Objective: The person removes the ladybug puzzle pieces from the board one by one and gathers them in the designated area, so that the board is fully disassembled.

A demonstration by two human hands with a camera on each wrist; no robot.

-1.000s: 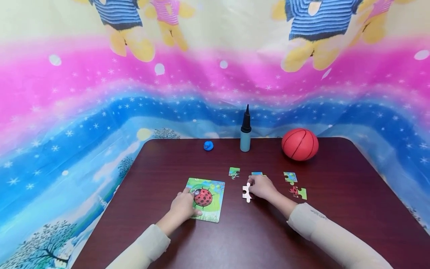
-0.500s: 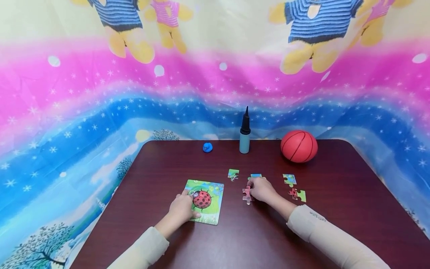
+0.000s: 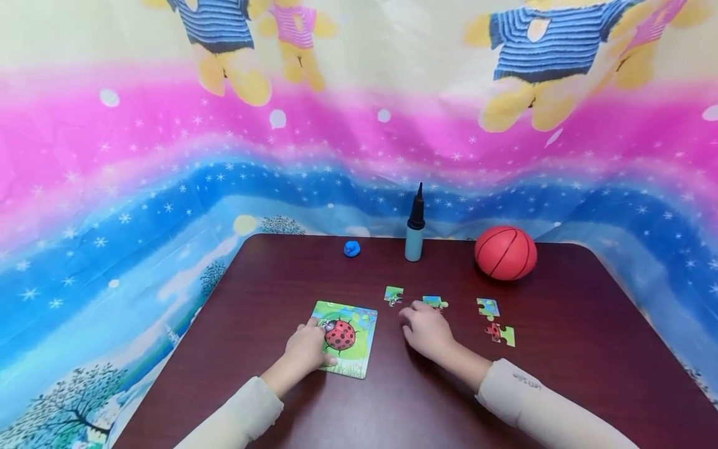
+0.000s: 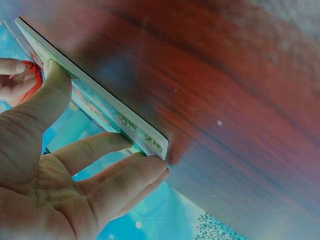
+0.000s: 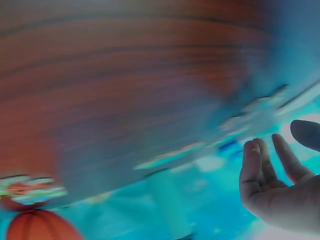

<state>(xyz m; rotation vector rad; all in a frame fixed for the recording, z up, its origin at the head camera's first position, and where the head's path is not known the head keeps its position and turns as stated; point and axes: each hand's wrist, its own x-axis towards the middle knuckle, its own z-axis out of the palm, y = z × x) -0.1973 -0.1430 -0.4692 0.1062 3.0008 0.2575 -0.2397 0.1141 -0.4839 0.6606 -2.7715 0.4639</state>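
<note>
A square ladybug puzzle board (image 3: 343,335) lies on the dark table. My left hand (image 3: 305,348) holds it at its left side; the left wrist view shows the thumb (image 4: 57,82) along one edge and curved fingers (image 4: 132,172) at the corner. To the right, my right hand (image 3: 429,329) is close over the tabletop, its fingers bent loosely. In the right wrist view its thumb and fingers stand apart with no piece visible between them. Just beyond it lie a green puzzle piece (image 3: 394,294) and a blue-green puzzle piece (image 3: 433,301). The red piece handled earlier is out of sight.
Farther right lie a blue-green puzzle piece (image 3: 488,307) and a red-and-green puzzle piece (image 3: 500,334). Along the back stand a blue rubber duck (image 3: 351,249), a teal hand pump (image 3: 414,242) with a black nozzle and a red basketball (image 3: 506,253). A printed curtain hangs behind.
The piece at my right fingers went from its white back to its red face, then out of sight. My right hand has shifted slightly toward me; my left hand stays on the board.
</note>
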